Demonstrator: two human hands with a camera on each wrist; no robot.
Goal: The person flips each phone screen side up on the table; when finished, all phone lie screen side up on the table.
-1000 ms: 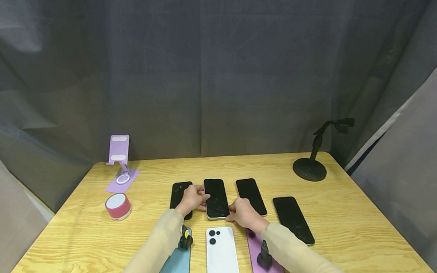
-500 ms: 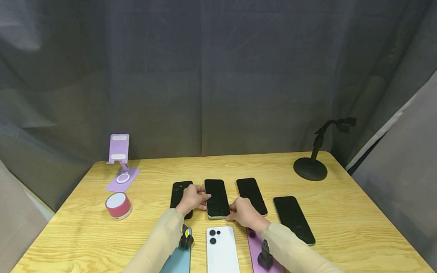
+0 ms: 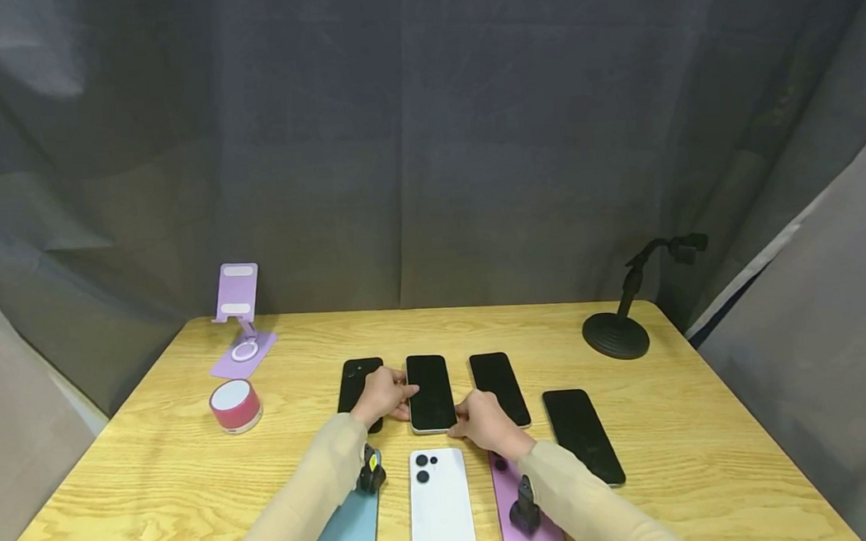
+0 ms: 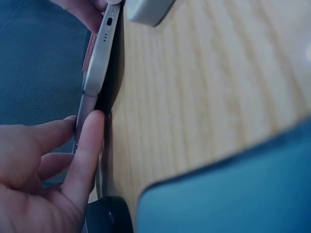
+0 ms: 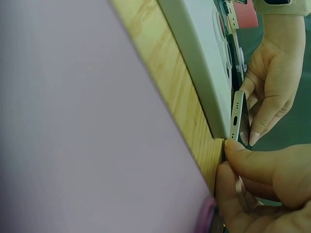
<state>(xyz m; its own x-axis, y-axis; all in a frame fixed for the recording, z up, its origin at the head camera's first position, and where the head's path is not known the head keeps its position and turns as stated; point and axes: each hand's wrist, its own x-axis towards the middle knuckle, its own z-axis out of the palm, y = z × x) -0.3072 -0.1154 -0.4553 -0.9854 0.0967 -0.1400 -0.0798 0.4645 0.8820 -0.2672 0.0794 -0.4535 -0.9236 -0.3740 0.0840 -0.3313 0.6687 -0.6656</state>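
Both hands are on a phone with a dark screen and silvery edge [image 3: 430,391], lying face up in the middle of the back row. My left hand [image 3: 383,395] pinches its left side between thumb and fingers. At the lower right corner, my right hand [image 3: 485,424] grips with thumb and finger. The phone's bottom edge [image 4: 99,60], with its charging port, shows in the left wrist view, a dark shadow strip between it and the tabletop. A black phone with cameras up [image 3: 351,389] is partly hidden beneath the left hand.
In front lie a blue phone [image 3: 348,532], a white phone [image 3: 442,510] and a purple phone [image 3: 509,506]. Two dark-screened phones [image 3: 495,380] [image 3: 581,435] lie to the right. Behind stand a purple phone stand [image 3: 237,295], a pink round speaker-like cylinder [image 3: 236,408] and a black stand [image 3: 616,335].
Hands and phones keep nearly the same places; the whole head view has shifted very slightly.
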